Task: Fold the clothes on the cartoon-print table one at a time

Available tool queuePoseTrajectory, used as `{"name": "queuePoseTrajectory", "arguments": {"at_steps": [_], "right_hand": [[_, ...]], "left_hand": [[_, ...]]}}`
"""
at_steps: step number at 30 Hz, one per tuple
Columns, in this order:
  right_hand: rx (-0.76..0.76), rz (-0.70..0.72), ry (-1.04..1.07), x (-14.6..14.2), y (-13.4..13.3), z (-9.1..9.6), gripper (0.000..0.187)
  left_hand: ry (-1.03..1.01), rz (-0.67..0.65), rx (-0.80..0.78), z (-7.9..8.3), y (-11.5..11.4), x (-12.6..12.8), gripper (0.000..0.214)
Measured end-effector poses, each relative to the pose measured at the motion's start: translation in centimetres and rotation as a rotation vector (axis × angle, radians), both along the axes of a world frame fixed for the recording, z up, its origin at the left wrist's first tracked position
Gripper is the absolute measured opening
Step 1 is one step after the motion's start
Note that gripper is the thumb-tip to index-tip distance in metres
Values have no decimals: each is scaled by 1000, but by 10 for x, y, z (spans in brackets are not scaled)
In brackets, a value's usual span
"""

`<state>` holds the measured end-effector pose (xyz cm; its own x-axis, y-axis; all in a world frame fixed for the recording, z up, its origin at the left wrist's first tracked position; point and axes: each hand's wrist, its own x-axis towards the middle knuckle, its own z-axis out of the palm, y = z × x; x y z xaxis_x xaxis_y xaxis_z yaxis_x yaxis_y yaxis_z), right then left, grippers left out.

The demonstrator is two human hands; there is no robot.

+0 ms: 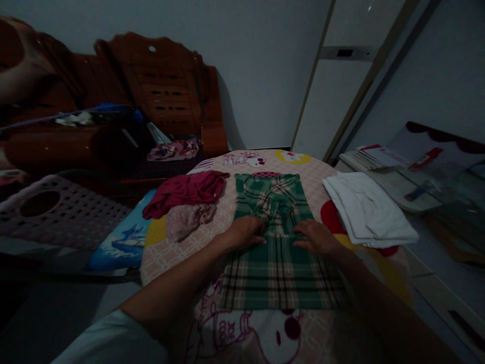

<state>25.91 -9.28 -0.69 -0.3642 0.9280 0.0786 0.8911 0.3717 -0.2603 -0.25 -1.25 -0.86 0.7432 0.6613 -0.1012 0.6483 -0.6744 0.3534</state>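
Hands first: we've got our left hand [245,231] and right hand [317,237] both pressed palm-down on a green plaid garment [278,253], fingers fairly flat and close together, fingertips pointing toward each other near the middle fold, not gripping anything. The plaid piece lies spread out in the centre of a table covered with a pink cartoon-print cloth [242,333], its far half a bit rumpled. To the left of it we see a crumpled magenta garment [187,191] on top of a pale pinkish one [185,221]. To the right sits a folded white garment [369,210], apart from the plaid. Further left there's a pink perforated plastic stool [56,210], and a dark wooden bench [159,101] stands against the wall behind. Lighting's pretty dim.
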Motion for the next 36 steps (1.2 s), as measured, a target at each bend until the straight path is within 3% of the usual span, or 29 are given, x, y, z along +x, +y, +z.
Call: {"name": "queuePoseTrajectory", "arguments": {"at_steps": [9, 14, 19, 25, 30, 36], "right_hand": [[-205, -12, -75, -9, 11, 14, 14], [15, 108, -52, -8, -7, 4, 19], [129, 170, -115, -14, -31, -6, 12], [324, 175, -86, -17, -47, -18, 25], [252, 32, -17, -11, -42, -18, 17], [148, -18, -70, -14, -30, -8, 30]], "left_hand": [[6, -47, 38, 0, -3, 3, 20], [-65, -106, 76, 2, -16, -3, 13], [-37, 1, 31, 2, -18, -11, 29], [-16, -19, 13, 2, -19, -9, 23], [-48, -60, 4, 3, -20, -7, 24], [-84, -100, -15, -1, -18, -7, 33]]}}
